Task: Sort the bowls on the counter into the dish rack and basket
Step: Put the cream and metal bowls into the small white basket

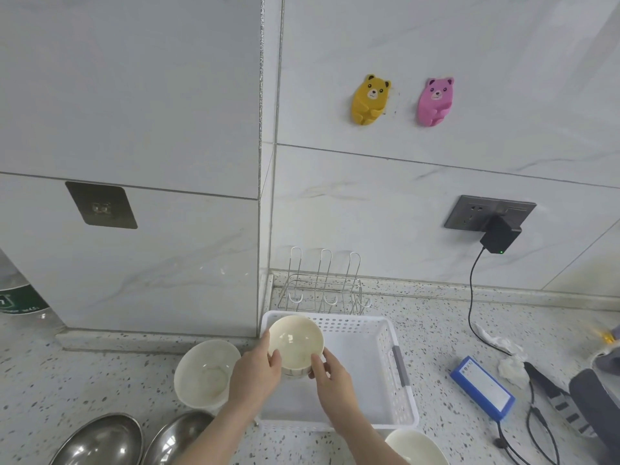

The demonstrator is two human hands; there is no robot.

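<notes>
While two steel bowls [100,441] and a cream bowl [416,448] lie nearest on the counter [436,330], a small cream bowl [295,340] is gripped by both hands, the left hand [256,372] and right hand [330,375] curled round its sides, above the white basket [396,357]. Another cream bowl [206,374] sits left of it. Behind the basket stands the wire dish rack [323,290].

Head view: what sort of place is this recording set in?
Most likely a home kitchen: a speckled counter against marble-look wall tiles, a wire dish rack by a white basket, and steel bowls.
</notes>
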